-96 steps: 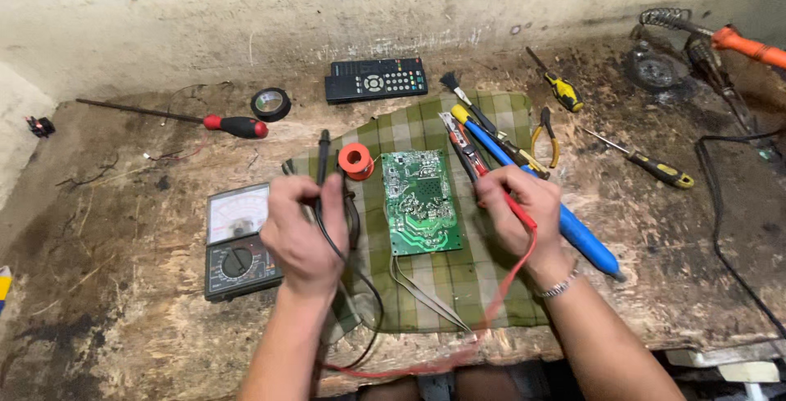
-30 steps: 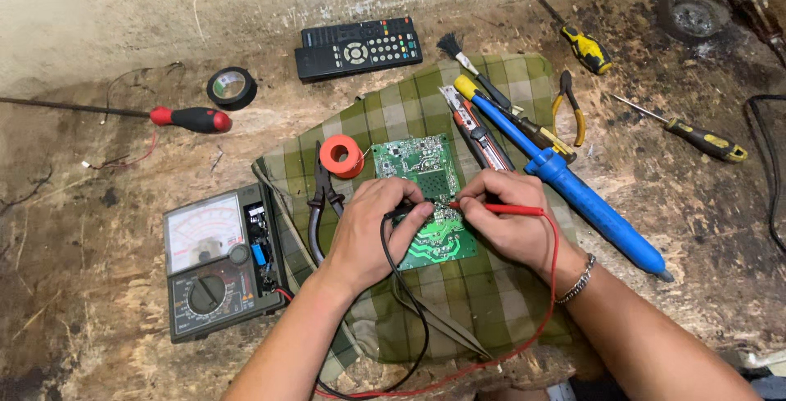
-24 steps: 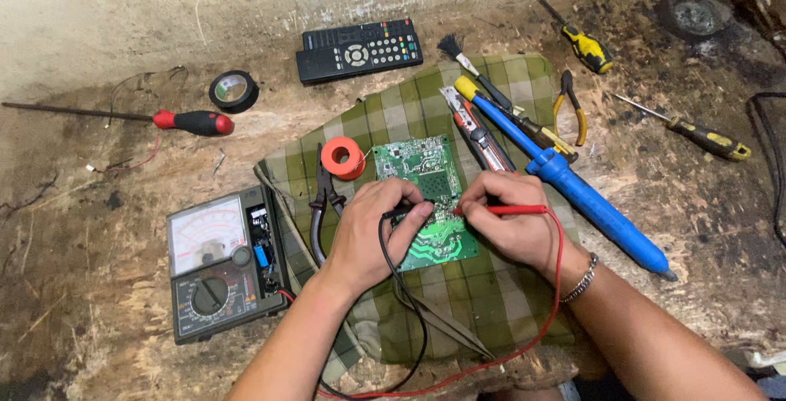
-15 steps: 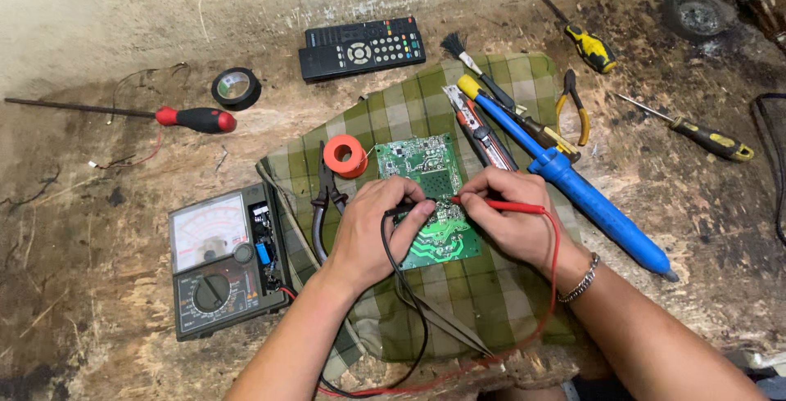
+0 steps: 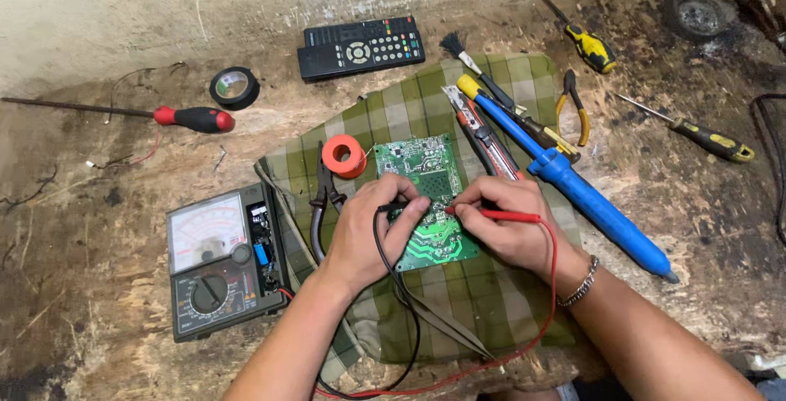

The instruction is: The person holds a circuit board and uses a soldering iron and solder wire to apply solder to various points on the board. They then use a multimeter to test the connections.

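A green circuit board [image 5: 426, 173] lies on a green checked cloth [image 5: 458, 303]. My left hand [image 5: 368, 233] pinches a black test probe [image 5: 399, 205] whose tip touches the board. My right hand [image 5: 508, 225] holds a red test probe [image 5: 499, 215], its tip on the board beside the black one. Black and red leads run from the probes down past my wrists. An analog multimeter [image 5: 217, 258] with an open case sits left of the cloth. An orange solder spool [image 5: 344, 155] stands by the board's upper left corner.
A blue soldering iron [image 5: 589, 200], a utility knife [image 5: 479, 127], a brush [image 5: 458, 51] and yellow pliers [image 5: 573, 106] lie to the right. A black remote [image 5: 360, 45], black tape roll [image 5: 234, 87], red screwdriver [image 5: 192, 119] and two yellow screwdrivers [image 5: 591, 45] [image 5: 712, 139] lie around.
Over three seconds both hands moved from the cloth's edges onto the board with the probes. In the last second the probe tips stay on the board with hardly any shift.
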